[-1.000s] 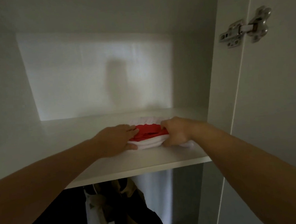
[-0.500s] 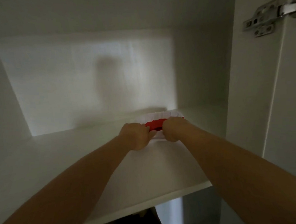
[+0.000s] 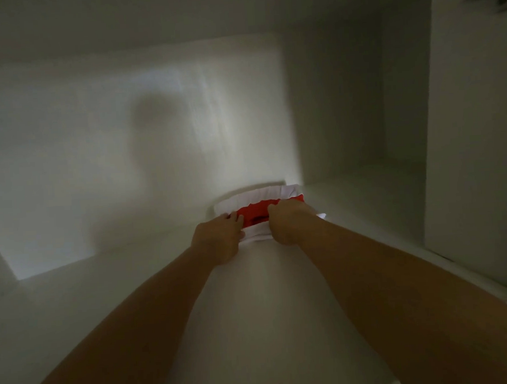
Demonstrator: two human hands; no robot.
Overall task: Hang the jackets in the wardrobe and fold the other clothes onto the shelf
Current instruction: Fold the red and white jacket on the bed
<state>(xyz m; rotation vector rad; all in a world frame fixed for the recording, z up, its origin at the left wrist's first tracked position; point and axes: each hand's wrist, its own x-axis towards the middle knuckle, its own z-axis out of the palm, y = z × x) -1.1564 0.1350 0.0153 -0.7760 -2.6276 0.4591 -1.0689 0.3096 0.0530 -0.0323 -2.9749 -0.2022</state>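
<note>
Shelf [image 3: 267, 295]: smooth matte white board, deep. Back panel [image 3: 124, 140]: flat and dim.

Folded stack [image 3: 256, 212]: lies far in on the shelf, toward the right rear corner. Its far edge is near the back panel; cannot tell if they touch. Soft cloth, a red layer between white layers, rumpled edges. Long axis runs left to right, across both forearms, straight beyond the knuckles.

Left hand [image 3: 219, 238] grips the left near end and right hand [image 3: 289, 222] the right near end, fingers of both curled onto the cloth. Both hands are equally near.

Judgement: let go, draw both hands straight back.
</note>
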